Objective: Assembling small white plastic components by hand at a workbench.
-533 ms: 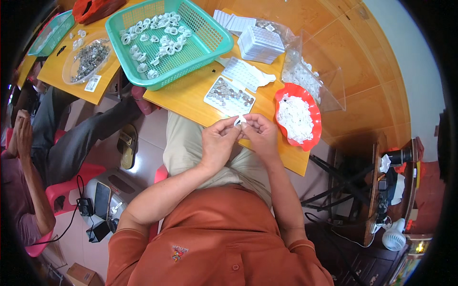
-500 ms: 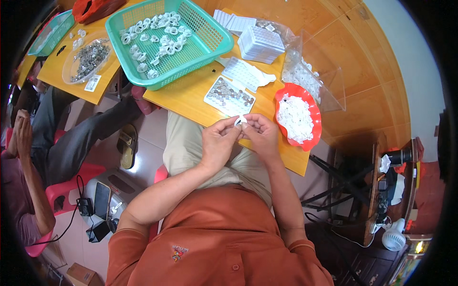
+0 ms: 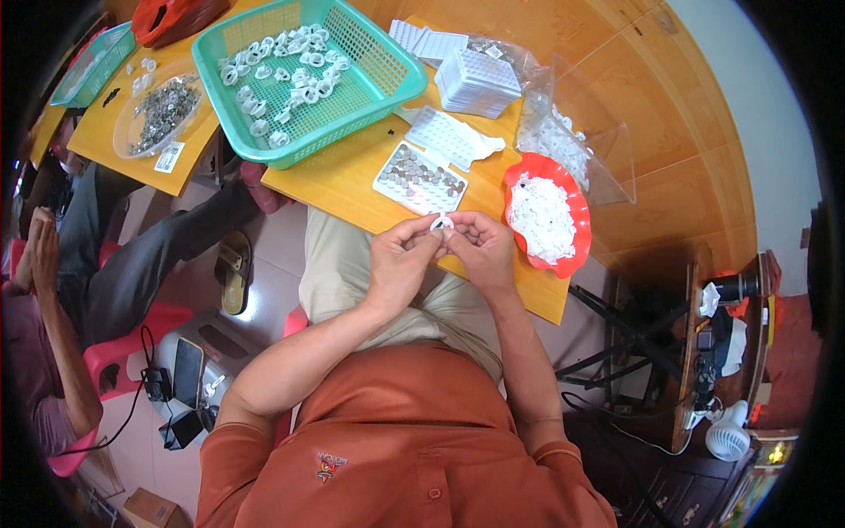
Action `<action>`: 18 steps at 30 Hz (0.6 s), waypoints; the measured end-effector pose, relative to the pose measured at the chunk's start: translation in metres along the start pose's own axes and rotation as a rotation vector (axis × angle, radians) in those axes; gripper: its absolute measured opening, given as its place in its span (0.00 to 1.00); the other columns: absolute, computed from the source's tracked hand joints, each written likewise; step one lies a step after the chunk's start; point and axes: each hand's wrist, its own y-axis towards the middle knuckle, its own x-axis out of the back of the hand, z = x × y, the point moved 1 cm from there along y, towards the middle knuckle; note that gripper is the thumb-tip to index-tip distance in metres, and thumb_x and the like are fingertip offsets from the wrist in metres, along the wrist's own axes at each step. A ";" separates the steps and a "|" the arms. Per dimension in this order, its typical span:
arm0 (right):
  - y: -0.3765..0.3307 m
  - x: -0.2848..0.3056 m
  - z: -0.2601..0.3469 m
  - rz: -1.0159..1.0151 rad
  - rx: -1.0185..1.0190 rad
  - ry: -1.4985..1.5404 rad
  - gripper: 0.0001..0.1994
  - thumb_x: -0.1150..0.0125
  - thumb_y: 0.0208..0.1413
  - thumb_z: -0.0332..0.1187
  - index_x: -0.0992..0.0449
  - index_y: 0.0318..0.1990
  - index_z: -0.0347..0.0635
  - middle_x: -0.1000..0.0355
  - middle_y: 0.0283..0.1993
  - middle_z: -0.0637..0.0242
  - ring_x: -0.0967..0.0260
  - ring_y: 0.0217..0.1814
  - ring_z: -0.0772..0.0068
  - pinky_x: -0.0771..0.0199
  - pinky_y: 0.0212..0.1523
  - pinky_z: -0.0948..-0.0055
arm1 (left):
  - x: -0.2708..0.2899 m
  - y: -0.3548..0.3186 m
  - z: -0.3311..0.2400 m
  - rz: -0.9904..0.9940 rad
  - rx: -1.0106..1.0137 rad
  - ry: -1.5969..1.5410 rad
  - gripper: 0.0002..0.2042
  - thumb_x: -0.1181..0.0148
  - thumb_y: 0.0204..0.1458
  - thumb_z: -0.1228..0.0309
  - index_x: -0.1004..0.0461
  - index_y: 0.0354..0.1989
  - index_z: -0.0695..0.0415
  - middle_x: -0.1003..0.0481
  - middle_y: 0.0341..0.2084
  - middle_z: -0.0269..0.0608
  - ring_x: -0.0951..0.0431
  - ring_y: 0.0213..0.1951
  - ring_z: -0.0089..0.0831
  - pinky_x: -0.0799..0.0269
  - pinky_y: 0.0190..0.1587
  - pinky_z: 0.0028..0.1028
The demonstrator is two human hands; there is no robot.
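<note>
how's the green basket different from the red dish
The green basket is rectangular with mesh walls; the red dish is roundish with a solid wavy rim. The green basket lies far from both hands; the red dish sits just beside the right hand. The basket's white rings are spread loosely; the dish's white pieces are heaped. Both rest on the wooden table.

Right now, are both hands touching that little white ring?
Touching. The head view shows the left hand and right hand pinching the small white ring between their fingertips.
</note>
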 end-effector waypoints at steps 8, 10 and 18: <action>-0.004 0.000 0.003 0.012 0.037 0.002 0.09 0.46 0.55 0.20 0.29 0.43 0.27 0.25 0.34 0.61 0.26 0.32 0.77 0.24 0.34 0.79 | 0.000 -0.001 -0.002 0.024 -0.014 0.004 0.12 0.42 0.54 0.78 0.27 0.47 0.69 0.21 0.33 0.42 0.22 0.32 0.21 0.25 0.35 0.18; -0.006 -0.001 0.005 0.007 0.047 -0.025 0.09 0.46 0.55 0.20 0.29 0.43 0.27 0.24 0.34 0.60 0.26 0.31 0.77 0.24 0.34 0.79 | 0.001 0.000 -0.002 0.024 -0.019 0.007 0.12 0.42 0.54 0.78 0.26 0.46 0.69 0.21 0.32 0.41 0.22 0.31 0.20 0.26 0.34 0.18; -0.010 -0.005 0.000 -0.038 0.035 -0.012 0.08 0.47 0.56 0.19 0.28 0.43 0.28 0.24 0.34 0.61 0.26 0.32 0.77 0.24 0.34 0.79 | -0.002 -0.002 -0.011 -0.011 0.020 0.109 0.11 0.43 0.52 0.79 0.25 0.44 0.69 0.23 0.28 0.38 0.26 0.26 0.18 0.30 0.30 0.17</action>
